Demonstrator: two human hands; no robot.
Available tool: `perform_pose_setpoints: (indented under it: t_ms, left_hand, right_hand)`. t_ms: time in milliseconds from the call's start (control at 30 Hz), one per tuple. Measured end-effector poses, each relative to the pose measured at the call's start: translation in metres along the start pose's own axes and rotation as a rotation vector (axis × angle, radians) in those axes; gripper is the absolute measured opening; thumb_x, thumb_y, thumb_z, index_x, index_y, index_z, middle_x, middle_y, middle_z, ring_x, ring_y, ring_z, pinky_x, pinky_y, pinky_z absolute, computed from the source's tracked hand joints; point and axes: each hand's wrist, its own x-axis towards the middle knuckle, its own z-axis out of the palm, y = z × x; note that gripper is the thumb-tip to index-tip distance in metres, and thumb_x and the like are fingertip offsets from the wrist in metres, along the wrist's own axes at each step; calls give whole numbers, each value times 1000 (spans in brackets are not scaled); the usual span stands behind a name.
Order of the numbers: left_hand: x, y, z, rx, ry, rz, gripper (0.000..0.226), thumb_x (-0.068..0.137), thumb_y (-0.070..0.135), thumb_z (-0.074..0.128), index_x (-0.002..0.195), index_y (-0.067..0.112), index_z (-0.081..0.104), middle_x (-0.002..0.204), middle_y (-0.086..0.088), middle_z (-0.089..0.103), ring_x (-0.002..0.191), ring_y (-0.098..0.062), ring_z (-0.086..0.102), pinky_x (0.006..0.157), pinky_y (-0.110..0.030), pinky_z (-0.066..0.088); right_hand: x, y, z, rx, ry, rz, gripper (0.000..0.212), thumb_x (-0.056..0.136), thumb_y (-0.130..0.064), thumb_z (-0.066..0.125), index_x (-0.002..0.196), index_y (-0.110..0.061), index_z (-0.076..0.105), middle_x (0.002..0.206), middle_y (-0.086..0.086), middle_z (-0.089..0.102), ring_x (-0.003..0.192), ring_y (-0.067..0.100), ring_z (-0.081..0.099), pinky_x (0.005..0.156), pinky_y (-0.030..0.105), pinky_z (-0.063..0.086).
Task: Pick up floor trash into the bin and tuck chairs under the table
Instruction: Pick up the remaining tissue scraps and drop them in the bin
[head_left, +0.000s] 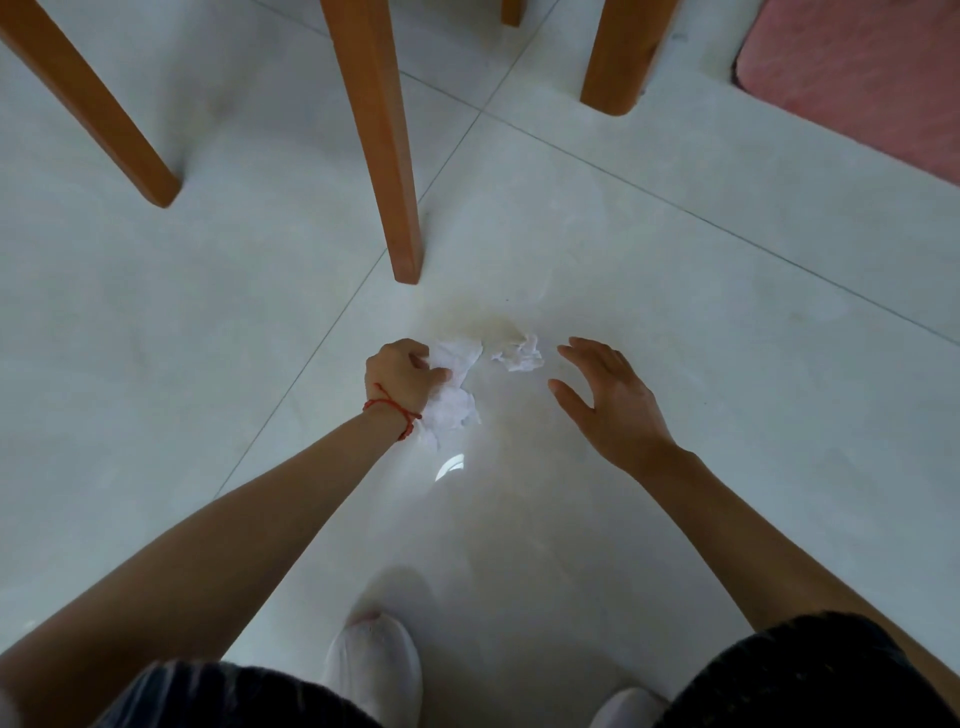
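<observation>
My left hand (402, 375), with a red string around its wrist, is shut on a bunch of crumpled white tissue (451, 387) that hangs down past the wrist, low over the pale tiled floor. Just right of it a second crumpled white tissue (519, 354) lies on the tiles. My right hand (608, 397) hovers with fingers spread a short way right of that loose tissue and does not touch it. No bin is in view.
Orange-brown wooden chair legs (387, 156) stand just beyond the tissues, with another leg (88, 104) at far left and a thicker one (621, 57) at upper right. A pink mat (857, 78) lies at top right. My white shoes (374, 670) are at the bottom.
</observation>
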Motion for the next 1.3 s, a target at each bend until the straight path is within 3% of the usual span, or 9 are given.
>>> perform_pose_setpoints:
  t_ms: [33,100,267,433,767,900,1000,1167,1300]
  left_hand:
    - [0,0,1,2,2,10,10,70,14,71,72,11,62,71,-1,57,74,-16,52,65,-16,38]
    - [2,-1,2,-23,-5,32,32,69,11,71,50,14,46,60,-5,51,66,-18,49,59,-19,37]
    - [1,-8,-2,-226,-41,-56,45,68,8,74,41,12,38,29,12,49,36,1,52,54,-11,42]
    - [-4,-13,-13,-480,-102,-151,47,70,2,73,43,12,37,32,9,50,39,-5,55,76,-35,53]
    - [-19,-29,-47,-744,-87,-252,41,71,-3,71,41,13,48,41,4,56,45,-10,59,57,-22,57]
    - [-23,-35,-52,-794,-93,-274,41,71,-3,70,39,14,52,41,4,55,45,-9,58,56,-21,57]
    - [-24,-35,-52,-811,-95,-287,45,72,-4,69,34,16,54,41,4,56,45,-8,58,55,-20,56]
    - [-25,-32,-47,-802,-110,-297,48,74,-4,68,32,16,54,41,5,55,46,-7,57,60,-21,57]
    - [-24,-24,-43,-790,-120,-294,34,74,-4,68,45,9,55,46,1,56,48,-10,58,58,-21,57]
  right_hand:
    - [0,0,1,5,1,3,44,92,-35,49,131,-14,46,140,6,45,128,21,40,98,37,39]
    - [2,1,2,18,5,8,44,92,-34,49,131,-13,46,139,6,46,128,21,40,98,36,39]
    - [9,0,8,106,15,34,42,91,-31,52,129,-13,48,137,5,48,127,21,42,98,37,40]
    - [22,-7,17,238,2,70,41,86,-25,60,125,-14,52,131,4,53,118,21,50,97,36,44]
    - [50,-18,41,142,-41,51,44,80,-20,67,122,-19,56,129,1,53,119,20,43,91,28,39]
    - [52,-21,46,93,-45,55,32,82,-12,61,114,-15,61,118,7,55,110,23,46,86,31,41]
    - [52,-22,44,142,-52,97,15,84,-13,59,96,-11,68,104,13,58,89,23,54,74,26,42]
    - [47,-23,35,480,18,365,27,77,-27,69,71,0,69,72,23,67,62,25,59,62,31,48]
    - [42,-22,22,1030,-51,611,11,74,-2,70,70,-12,71,76,14,67,68,17,63,75,27,57]
